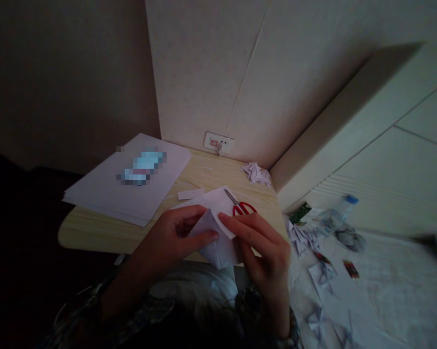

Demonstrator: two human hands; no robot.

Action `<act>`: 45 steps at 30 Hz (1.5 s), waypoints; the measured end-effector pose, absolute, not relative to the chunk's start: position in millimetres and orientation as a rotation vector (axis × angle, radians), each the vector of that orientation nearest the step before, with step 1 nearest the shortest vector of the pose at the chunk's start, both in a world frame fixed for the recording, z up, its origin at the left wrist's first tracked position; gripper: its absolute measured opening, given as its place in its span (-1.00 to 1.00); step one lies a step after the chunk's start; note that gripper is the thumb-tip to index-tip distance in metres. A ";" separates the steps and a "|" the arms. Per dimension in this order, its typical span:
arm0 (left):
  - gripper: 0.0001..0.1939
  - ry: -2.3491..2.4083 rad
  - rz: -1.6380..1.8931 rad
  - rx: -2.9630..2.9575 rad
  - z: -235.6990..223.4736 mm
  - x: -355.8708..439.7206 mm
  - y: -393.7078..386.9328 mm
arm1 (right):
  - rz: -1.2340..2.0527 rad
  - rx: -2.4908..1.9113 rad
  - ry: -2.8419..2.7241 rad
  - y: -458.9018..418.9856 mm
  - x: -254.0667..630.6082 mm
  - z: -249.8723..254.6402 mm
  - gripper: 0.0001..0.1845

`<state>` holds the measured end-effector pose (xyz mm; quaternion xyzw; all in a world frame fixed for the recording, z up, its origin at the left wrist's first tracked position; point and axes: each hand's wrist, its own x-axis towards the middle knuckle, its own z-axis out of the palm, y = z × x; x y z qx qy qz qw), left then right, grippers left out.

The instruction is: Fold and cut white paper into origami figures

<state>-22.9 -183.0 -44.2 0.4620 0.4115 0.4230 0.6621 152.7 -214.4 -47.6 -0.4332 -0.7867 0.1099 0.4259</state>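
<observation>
In dim light, a pale wall (203, 68) with a white socket plate (218, 142) stands behind a wood-grain tabletop (220, 175), while at right a cream panel (389, 165) rises beside a white-sheeted bed (400, 286).

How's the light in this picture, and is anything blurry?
Head view: dim, the lower left nearly black; head view: the folded paper shows pale and readable; head view: the blue-capped bottle looks soft, and coarse pixel blocks obscure a bright patch on the paper stack.

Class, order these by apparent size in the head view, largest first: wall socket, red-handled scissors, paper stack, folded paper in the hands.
1. Paper stack
2. Held folded paper
3. Red-handled scissors and wall socket: too alike to rank.
</observation>
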 end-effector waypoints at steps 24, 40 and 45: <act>-0.85 0.929 0.929 1.172 -50.6 -27.6 -178.3 | 0.091 -1.103 -2.050 -213.2 153.8 -52.0 -0.61; -0.89 1.073 0.833 1.722 -41.6 -19.3 -187.7 | -0.002 -1.177 -1.735 -210.9 124.4 -48.9 -0.89; -0.84 0.991 0.909 1.511 -42.1 -21.9 -186.4 | -0.005 -1.165 -1.770 -211.0 126.5 -50.8 -0.83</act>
